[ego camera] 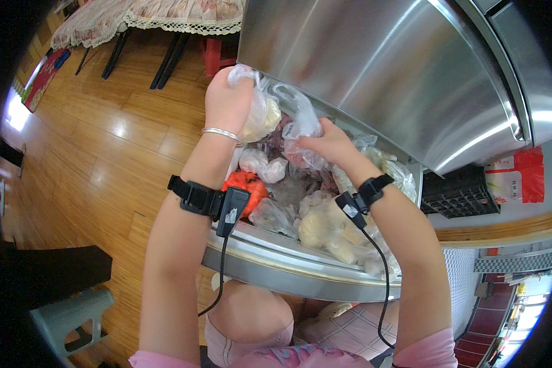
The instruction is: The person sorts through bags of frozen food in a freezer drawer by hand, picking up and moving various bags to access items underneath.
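An open freezer drawer (303, 280) full of bagged food lies before me. At its back left corner my left hand (230, 99) grips the gathered top of a clear plastic bag (263, 120) with pale yellow food inside. My right hand (329, 142) holds a thin plastic bag (303, 120) with pinkish contents, over the drawer's back middle. Below the hands lie a small knotted white bag (263, 165), a red-orange bag (253, 188) and a clear bag of pale yellow pieces (319, 227). More clear bags (398, 177) fill the right side. Some contents are too blurred to name.
The stainless steel refrigerator front (372, 69) rises behind the drawer. To the right are a black plastic crate (462, 193) and a red and white package (517, 177). A grey plastic stool (76, 317) stands at lower left, and a cloth-covered table (184, 16) at upper left. My knees are against the drawer's near side.
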{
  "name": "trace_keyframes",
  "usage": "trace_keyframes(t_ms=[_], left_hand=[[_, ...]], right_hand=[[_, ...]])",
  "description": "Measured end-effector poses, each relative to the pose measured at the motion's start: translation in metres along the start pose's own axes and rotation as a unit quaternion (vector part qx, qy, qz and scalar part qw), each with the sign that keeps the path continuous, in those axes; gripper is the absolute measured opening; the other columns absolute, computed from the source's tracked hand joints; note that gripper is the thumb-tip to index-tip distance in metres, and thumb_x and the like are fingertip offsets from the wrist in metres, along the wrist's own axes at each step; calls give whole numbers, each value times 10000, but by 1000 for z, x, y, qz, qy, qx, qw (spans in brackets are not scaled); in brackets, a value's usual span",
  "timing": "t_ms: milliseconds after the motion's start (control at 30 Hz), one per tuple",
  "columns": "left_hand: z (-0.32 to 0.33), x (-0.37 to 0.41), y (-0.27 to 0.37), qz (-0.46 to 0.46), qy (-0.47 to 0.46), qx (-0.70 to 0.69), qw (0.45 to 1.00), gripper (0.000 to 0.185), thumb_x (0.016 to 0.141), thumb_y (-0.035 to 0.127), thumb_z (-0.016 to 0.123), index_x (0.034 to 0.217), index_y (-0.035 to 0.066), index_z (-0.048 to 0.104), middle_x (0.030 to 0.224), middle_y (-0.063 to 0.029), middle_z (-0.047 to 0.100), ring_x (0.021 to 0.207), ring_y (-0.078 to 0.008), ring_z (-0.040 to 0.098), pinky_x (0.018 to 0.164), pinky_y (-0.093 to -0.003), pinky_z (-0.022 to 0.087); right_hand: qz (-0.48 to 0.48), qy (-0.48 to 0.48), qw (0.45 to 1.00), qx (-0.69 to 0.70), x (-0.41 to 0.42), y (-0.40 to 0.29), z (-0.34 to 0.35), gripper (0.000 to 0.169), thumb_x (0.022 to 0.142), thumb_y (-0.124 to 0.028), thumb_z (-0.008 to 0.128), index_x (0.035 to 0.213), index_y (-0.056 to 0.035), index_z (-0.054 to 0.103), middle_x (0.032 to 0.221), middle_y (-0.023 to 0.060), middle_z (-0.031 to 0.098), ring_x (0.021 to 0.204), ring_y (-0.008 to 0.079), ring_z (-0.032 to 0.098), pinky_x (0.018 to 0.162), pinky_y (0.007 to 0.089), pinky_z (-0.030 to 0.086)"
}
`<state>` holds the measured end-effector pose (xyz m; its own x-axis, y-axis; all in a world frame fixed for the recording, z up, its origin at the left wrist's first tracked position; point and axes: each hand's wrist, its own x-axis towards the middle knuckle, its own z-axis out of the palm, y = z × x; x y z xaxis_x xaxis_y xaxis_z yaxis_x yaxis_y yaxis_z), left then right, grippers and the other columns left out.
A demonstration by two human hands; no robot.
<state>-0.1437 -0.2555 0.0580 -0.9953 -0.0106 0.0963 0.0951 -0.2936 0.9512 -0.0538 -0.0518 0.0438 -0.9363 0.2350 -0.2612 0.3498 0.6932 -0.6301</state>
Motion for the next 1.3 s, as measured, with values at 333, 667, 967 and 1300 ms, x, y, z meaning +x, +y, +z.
trace_keyframes(t_ms=[333, 667, 967, 1300], left_hand=[[-14, 0, 9, 2, 40, -61, 997, 242, 825, 44, 558, 1058, -20, 575, 941, -78, 624, 839, -142, 587, 754, -272, 472], [-5, -14, 16, 56, -8, -3, 998, 288, 827, 23, 530, 1114, 1, 545, 980, -49, 583, 860, -117, 547, 766, -256, 453], [5, -29, 2, 74, -98, -32, 992, 236, 857, 23, 470, 1083, 13, 537, 967, -42, 570, 878, -108, 526, 779, -244, 438], [22, -45, -5, 52, -312, 129, 940, 225, 885, 115, 551, 1092, 29, 529, 939, -27, 582, 854, -100, 547, 759, -271, 465]], right_hand=[[-105, -4, 982, -158, 26, -21, 73, 664, 686, -305, 737, 1215, -25, 449, 996, 228, 635, 953, 377, 608, 822, 432, 482], [-183, -224, 950, -117, 30, -2, 63, 734, 672, -254, 723, 1265, 37, 403, 1140, 240, 579, 1047, 328, 568, 926, 377, 428], [-246, -177, 940, 154, 0, -42, 17, 935, 689, -272, 775, 1420, -17, 250, 1286, 166, 490, 1169, 224, 480, 979, 310, 388], [-234, -112, 965, 36, -2, -23, -3, 488, 708, -269, 753, 1128, -83, 587, 837, 141, 667, 797, 201, 643, 753, 353, 494]])
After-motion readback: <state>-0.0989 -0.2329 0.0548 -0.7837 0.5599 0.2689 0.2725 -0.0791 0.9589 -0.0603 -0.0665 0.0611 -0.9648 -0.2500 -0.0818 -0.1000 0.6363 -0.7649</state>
